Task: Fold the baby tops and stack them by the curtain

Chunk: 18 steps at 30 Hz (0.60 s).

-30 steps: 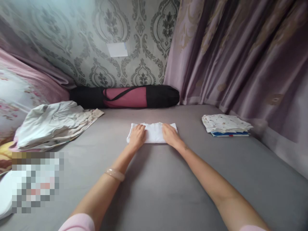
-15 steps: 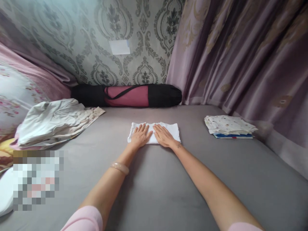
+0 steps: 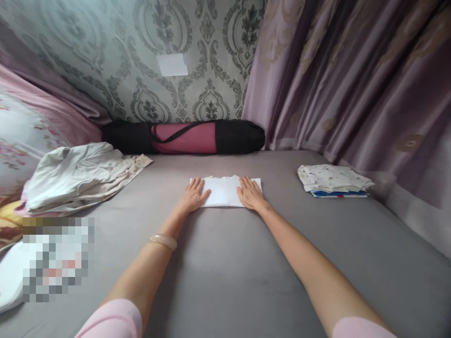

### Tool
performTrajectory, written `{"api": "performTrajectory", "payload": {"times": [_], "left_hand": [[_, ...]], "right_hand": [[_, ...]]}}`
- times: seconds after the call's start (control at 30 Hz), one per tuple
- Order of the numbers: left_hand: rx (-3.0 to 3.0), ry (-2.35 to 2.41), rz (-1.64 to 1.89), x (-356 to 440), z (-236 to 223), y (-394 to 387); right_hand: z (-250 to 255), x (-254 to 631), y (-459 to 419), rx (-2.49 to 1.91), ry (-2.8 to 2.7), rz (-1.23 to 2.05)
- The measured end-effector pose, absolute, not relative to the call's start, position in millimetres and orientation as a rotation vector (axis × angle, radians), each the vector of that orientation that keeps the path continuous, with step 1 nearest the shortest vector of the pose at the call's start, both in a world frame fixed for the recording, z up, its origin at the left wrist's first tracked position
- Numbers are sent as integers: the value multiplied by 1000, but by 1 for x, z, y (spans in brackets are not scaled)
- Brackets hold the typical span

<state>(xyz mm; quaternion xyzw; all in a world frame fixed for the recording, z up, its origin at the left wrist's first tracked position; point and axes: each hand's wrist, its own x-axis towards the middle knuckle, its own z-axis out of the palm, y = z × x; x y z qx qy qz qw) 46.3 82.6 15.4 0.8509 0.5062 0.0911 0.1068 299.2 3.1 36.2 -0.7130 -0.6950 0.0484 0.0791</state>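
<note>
Grey sheet (image 3: pixel 225 267) spans below; mauve curtain (image 3: pixel 317 75) hangs R. Black-and-pink roll bag (image 3: pixel 183 138) lies along far side. Rumpled pale clothes heap (image 3: pixel 79 173) sits L, neat folded stack (image 3: pixel 333 178) sits R. Folded white cloth (image 3: pixel 221 192) lies mid-sheet, btwn those two. Hands apart: L hand (image 3: pixel 193 195) splayed palm-down on cloth's L end, R hand (image 3: pixel 251 192) same on R end. Pale bangle (image 3: pixel 164 241) circles L arm (image 3: pixel 141 272).

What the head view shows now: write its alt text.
A person's left hand and right hand rest on opposite ends of a folded white cloth on a gray sheet. Rumpled pale cloths lie left, a folded stack right, a black-and-red bag behind.
</note>
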Motion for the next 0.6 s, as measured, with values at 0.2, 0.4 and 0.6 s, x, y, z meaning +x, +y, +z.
{"api": "performTrajectory", "payload": {"times": [0.2, 0.4, 0.6], "left_hand": [[2496, 1472, 288, 38, 17, 83], [2452, 1491, 224, 39, 24, 79], [2443, 1517, 197, 41, 27, 76]], "right_hand": [[32, 321, 1, -2130, -2075, 219], [22, 348, -4, -2106, -2063, 240], [22, 357, -14, -2162, -2017, 279]]}}
